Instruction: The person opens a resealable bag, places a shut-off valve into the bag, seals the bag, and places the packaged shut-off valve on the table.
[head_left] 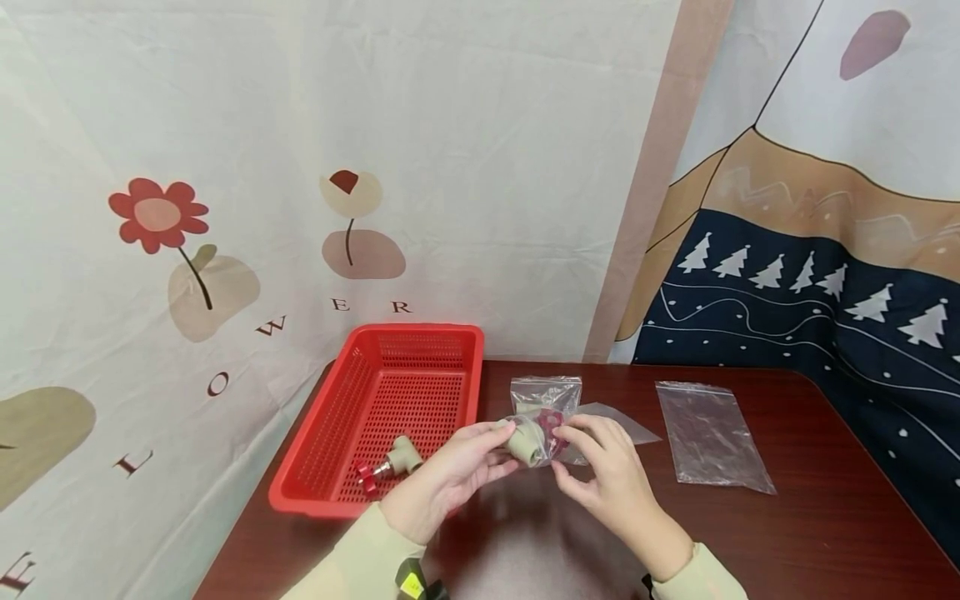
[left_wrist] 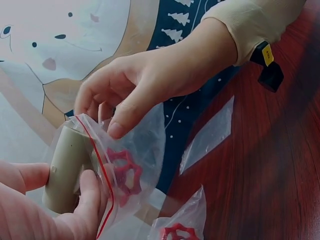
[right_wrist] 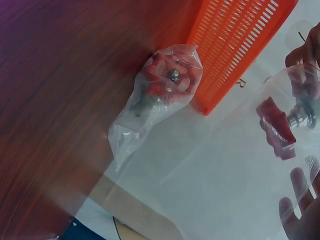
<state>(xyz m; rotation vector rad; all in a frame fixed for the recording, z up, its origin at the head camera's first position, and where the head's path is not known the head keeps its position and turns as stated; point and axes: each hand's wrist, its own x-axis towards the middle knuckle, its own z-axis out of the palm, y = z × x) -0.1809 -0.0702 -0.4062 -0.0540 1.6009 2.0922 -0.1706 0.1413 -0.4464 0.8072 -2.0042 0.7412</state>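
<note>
Taking the held valve (head_left: 527, 440) as the clock's centre, low in the head view just right of the middle: the person's left hand (head_left: 453, 472), at eight o'clock, grips its pale green pipe body (left_wrist: 64, 162), partly inside a clear zip bag (left_wrist: 147, 145). The right hand (head_left: 611, 468), at four o'clock, has curved fingers at the bag; whether they pinch the film, I cannot tell. A red basket (head_left: 467, 392) with a loose valve (head_left: 402, 456) lies at nine, another bagged valve (right_wrist: 167, 82) at twelve, a flat clear bag (head_left: 712, 437) at three. The valve looks rigid, sturdy and fairly weighty; the pipe body offers the surest hold, since the red handwheel (right_wrist: 276, 129) might turn. The film seems light, limp and slippery, best pinched beside its red zip line (left_wrist: 103, 167).
</note>
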